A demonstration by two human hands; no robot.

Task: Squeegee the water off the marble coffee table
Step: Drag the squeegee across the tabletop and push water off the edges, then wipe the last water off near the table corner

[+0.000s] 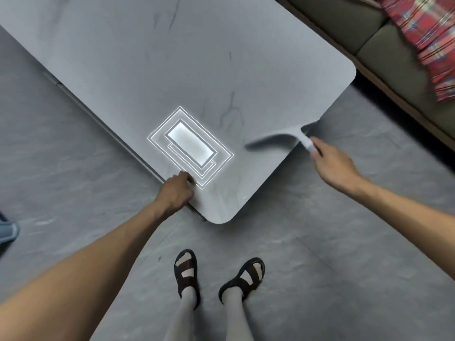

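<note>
The grey marble coffee table (172, 70) fills the upper left, with one rounded corner pointing at me. My right hand (332, 163) grips the white handle of a squeegee (278, 139), whose dark blade lies blurred across the tabletop near the right edge. My left hand (177, 190) rests curled on the table's near edge, close to the corner, holding nothing. A bright reflection of a ceiling light (189, 146) shines on the marble just beyond that hand. I cannot make out any water on the surface.
A grey-green sofa (384, 40) with a red plaid cloth (428, 38) runs along the upper right, close to the table's far corner. My feet in dark sandals (216, 276) stand on the grey tiled floor. A blue object (7, 232) sits at the left edge.
</note>
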